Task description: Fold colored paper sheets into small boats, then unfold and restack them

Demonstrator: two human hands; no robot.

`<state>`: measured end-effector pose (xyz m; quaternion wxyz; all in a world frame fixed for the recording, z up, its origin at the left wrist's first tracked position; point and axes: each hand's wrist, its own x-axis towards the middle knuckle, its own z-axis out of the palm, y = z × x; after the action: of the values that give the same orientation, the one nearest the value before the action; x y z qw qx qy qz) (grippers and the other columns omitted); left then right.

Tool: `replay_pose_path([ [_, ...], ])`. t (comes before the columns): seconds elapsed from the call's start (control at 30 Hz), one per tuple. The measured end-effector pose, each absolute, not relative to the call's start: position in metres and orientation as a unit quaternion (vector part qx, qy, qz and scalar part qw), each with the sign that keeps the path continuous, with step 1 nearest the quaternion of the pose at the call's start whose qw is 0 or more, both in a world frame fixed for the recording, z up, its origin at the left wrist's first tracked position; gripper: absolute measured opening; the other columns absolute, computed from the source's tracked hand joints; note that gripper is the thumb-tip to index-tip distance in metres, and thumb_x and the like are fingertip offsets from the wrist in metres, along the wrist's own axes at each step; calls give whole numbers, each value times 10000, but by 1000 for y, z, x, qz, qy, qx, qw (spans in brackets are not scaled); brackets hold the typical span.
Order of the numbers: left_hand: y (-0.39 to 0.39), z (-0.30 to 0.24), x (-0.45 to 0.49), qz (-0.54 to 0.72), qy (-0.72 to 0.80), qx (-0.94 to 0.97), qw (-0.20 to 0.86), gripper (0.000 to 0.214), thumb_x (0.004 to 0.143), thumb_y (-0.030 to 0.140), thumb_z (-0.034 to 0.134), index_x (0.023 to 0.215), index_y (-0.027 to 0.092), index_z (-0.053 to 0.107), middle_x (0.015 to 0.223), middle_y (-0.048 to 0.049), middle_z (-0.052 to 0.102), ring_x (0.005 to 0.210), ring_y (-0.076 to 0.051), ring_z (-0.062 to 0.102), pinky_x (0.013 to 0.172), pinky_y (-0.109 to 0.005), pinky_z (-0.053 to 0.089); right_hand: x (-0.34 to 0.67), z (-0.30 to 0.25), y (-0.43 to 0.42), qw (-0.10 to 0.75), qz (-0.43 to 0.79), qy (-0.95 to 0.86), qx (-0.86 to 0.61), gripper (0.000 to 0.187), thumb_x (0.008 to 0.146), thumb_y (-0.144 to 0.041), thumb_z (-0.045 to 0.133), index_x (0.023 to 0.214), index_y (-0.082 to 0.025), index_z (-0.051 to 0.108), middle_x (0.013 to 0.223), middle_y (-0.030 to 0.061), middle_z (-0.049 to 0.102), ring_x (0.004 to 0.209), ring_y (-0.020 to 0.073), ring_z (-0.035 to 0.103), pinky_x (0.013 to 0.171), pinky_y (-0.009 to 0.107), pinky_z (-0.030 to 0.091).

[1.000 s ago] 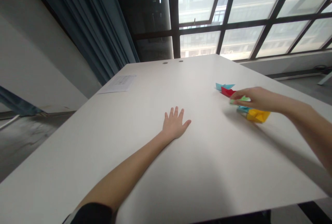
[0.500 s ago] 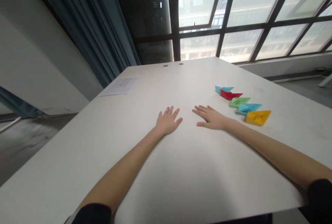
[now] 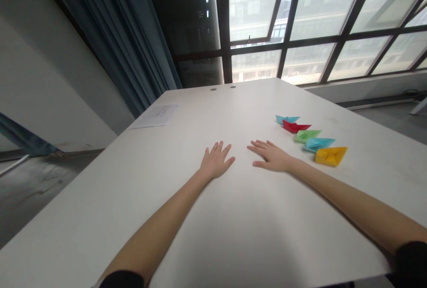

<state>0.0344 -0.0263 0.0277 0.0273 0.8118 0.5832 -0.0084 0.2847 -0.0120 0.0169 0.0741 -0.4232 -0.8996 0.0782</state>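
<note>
My left hand (image 3: pixel 215 161) lies palm down on the white table (image 3: pixel 207 217), fingers spread, holding nothing. Across a small gap, my right hand (image 3: pixel 271 156) also rests flat with its fingers apart. To the right of it stands a slanting row of folded paper boats. Nearest is a yellow paper boat (image 3: pixel 331 156), then a blue paper boat (image 3: pixel 318 144), a green paper boat (image 3: pixel 306 136), a red paper boat (image 3: pixel 295 127) and, farthest, another blue paper boat (image 3: pixel 287 120). Neither hand touches a boat.
A printed sheet of paper (image 3: pixel 156 116) lies at the table's far left edge. Two round dark spots (image 3: pixel 213 89) are near the far edge. Beyond stand a blue curtain (image 3: pixel 133 39) and dark-framed windows (image 3: pixel 255 63).
The whole view has shifted slightly, so everything sits a little lower in the picture. Both hands and the paper boats keep their places on the table.
</note>
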Motion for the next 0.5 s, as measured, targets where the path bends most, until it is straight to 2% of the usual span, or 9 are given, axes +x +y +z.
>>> replay_pose_path([
  [0.5, -23, 24, 31, 6, 575, 817, 27, 618, 839, 598, 155, 1372, 290, 219, 1466, -87, 164, 1340, -259, 136, 1021, -522, 181, 284, 20, -12, 73, 80, -899, -425, 708, 785, -660, 317, 1374, -271, 270, 1436, 97, 247, 1313, 291, 213, 1034, 525, 172],
])
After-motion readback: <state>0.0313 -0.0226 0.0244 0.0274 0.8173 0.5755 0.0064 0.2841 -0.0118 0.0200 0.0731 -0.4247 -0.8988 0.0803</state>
